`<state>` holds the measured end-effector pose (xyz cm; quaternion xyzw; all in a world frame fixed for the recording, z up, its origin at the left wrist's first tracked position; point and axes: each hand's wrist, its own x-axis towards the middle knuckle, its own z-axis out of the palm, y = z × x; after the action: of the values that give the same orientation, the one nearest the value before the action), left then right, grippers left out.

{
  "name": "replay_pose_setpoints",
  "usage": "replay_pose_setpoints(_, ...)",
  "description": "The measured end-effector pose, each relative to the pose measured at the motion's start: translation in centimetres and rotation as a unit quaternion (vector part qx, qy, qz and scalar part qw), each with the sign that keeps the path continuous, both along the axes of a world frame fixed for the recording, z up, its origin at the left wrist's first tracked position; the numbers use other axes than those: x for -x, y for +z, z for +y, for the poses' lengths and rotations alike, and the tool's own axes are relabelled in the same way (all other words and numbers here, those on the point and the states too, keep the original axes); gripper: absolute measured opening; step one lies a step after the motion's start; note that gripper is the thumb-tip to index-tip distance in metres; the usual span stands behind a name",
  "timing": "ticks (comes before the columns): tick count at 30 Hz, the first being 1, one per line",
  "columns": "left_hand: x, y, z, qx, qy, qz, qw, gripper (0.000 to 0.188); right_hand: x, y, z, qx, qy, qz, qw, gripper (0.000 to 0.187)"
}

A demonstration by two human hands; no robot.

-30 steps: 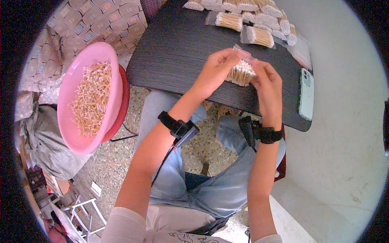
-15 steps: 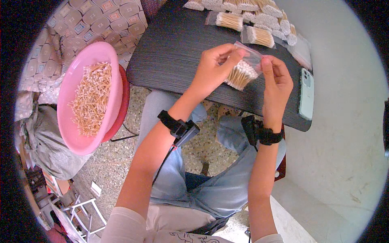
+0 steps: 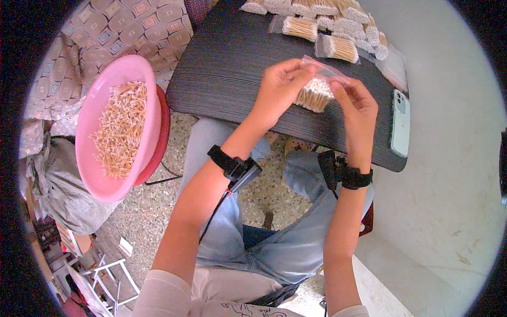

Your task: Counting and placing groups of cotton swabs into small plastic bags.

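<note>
A clear zip bag of cotton swabs (image 3: 315, 96) hangs between my hands over the near part of the dark table. My left hand (image 3: 283, 87) pinches its upper left corner between thumb and fingers. With thumb and bent fingers, my right hand (image 3: 357, 104) grips the upper right side of the bag, close to the reddish zip strip. White cotton tips face up inside, and the wooden sticks point down toward me. Beyond my hands lie filled bags of swabs, the nearest being one bag (image 3: 340, 48) on the table.
Several stacked swab bags (image 3: 348, 26) fill the table's far right, beside flat empty plastic bags (image 3: 393, 68). A pale green phone (image 3: 400, 124) lies at the right edge of the black table (image 3: 222, 68). To the left, a pink basin (image 3: 87, 153) holds loose swabs.
My right hand has moved slightly left and down along the bag. The bag's top edge now stretches flatter between my hands, and the swabs have shifted a little upward.
</note>
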<state>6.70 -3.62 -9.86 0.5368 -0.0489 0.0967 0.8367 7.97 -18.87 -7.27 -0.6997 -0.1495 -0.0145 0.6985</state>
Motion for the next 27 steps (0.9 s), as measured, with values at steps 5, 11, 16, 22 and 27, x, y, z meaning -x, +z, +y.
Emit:
replay_pose_setpoints(5, -0.1, 0.1, -0.4, -0.008, -0.006, 0.007, 1.0, 0.019, -0.1, 0.0, 0.0, -0.015, 0.006, 0.021, 1.0, 0.016)
replay_pose_setpoints(11, -0.3, -0.4, -0.2, -0.076, -0.006, -0.009, 0.997, 0.025, -0.6, -0.3, -0.1, 0.062, -0.036, 0.017, 0.997, 0.016)
replay_pose_setpoints(16, -0.2, 0.1, -0.4, -0.171, 0.131, -0.118, 0.969, 0.029, -0.3, -0.1, -0.2, 0.132, -0.084, 0.009, 0.988, 0.021)
replay_pose_setpoints(22, 2.5, 2.9, 2.8, -0.253, 0.155, -0.122, 0.947, 0.019, -2.1, -2.8, -1.3, 0.191, -0.084, 0.043, 0.977, 0.022)
replay_pose_setpoints(27, 7.3, 7.8, 6.9, -0.419, 0.152, -0.191, 0.874, 0.012, -2.5, -3.4, -1.7, 0.217, -0.086, 0.016, 0.972, 0.022)
